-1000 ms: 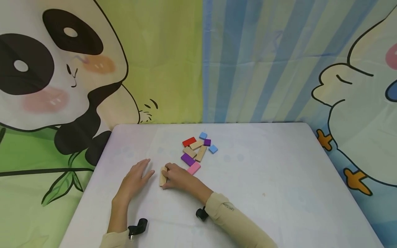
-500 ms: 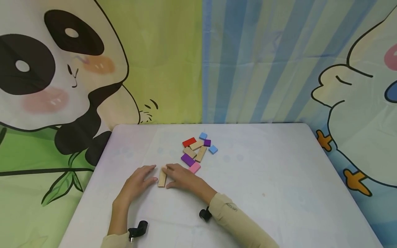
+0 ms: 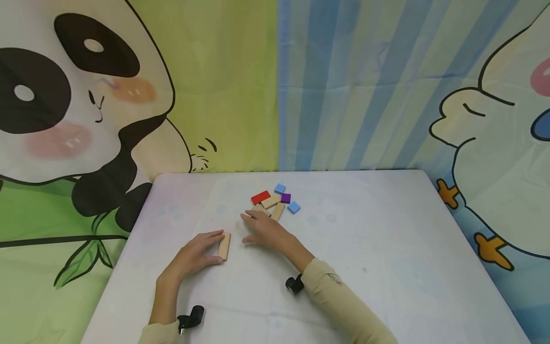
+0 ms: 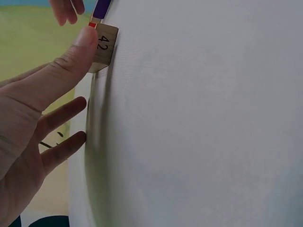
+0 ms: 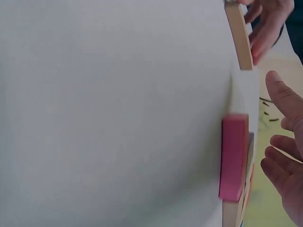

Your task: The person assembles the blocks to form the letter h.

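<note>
Tabletop (image 3: 378, 306) bears a wooden block (image 3: 224, 247) the spread left hand (image 3: 195, 252) touches; the empty, loosely spread right hand (image 3: 269, 232) hovers near a pink block (image 5: 233, 158).

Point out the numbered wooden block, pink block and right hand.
Numbered wooden block (image 4: 106, 45): left wrist view, on its marked face.
Pink block (image 5: 233, 158): right wrist view, middle of its camera-facing side.
Right hand (image 3: 268, 231): head view, back of the hand.
</note>
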`<state>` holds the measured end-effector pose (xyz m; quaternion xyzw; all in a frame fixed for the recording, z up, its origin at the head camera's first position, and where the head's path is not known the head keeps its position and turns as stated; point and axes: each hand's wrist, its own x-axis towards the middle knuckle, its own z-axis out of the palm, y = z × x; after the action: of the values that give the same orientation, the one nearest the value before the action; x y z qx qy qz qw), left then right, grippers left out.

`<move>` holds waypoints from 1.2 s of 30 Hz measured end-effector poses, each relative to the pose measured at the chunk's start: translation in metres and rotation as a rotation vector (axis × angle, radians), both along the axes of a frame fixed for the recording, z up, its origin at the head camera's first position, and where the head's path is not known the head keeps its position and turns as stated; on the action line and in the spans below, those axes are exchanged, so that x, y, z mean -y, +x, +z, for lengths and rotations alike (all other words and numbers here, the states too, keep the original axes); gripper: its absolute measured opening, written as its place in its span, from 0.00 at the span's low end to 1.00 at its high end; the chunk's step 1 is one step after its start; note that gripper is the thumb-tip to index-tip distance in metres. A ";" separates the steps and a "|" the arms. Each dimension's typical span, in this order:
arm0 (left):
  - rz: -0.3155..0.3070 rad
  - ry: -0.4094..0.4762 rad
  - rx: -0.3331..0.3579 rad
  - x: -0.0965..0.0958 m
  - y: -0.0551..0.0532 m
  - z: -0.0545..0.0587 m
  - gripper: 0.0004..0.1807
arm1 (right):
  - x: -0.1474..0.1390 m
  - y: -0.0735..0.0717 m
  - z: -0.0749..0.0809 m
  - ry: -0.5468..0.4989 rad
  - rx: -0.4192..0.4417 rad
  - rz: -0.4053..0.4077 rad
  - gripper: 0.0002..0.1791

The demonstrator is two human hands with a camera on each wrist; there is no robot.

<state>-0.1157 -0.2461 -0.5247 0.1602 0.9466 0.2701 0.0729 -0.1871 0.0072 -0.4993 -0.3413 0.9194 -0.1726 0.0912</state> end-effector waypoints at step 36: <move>-0.072 -0.020 -0.086 0.013 0.028 0.001 0.40 | -0.069 -0.037 -0.006 0.173 -0.076 -0.192 0.28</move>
<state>-0.0875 -0.2595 -0.5234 0.2049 0.9451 0.2508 0.0434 -0.2239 0.0763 -0.5055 -0.2490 0.9621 -0.0874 0.0686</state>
